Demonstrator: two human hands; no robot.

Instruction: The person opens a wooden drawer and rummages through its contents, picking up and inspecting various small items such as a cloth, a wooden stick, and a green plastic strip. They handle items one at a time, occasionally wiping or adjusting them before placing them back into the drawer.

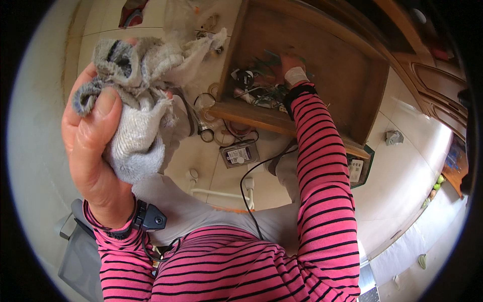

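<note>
My left hand point(85, 139) grips a bunched grey-white rag point(137, 136) with frayed edges, raised at the left of the view. The thumb presses into its folds, and a ragged strip of it trails to the right. My right hand point(291, 66) reaches down into a wooden drawer point(347, 75) that rests on the floor. Its fingers are blurred among greenish strands, so what they hold cannot be made out. A heap of tangled wires and small parts point(268, 96) lies in the drawer's near left corner, beside a round black-and-white object point(243, 78).
A hard drive point(239, 154) lies on the tiles between my legs, near several tape rolls point(223, 136). A black cable point(247, 175) runs up to my body. Wooden cabinet doors point(434, 81) stand at right. A dark green box point(364, 170) sits by the drawer's corner.
</note>
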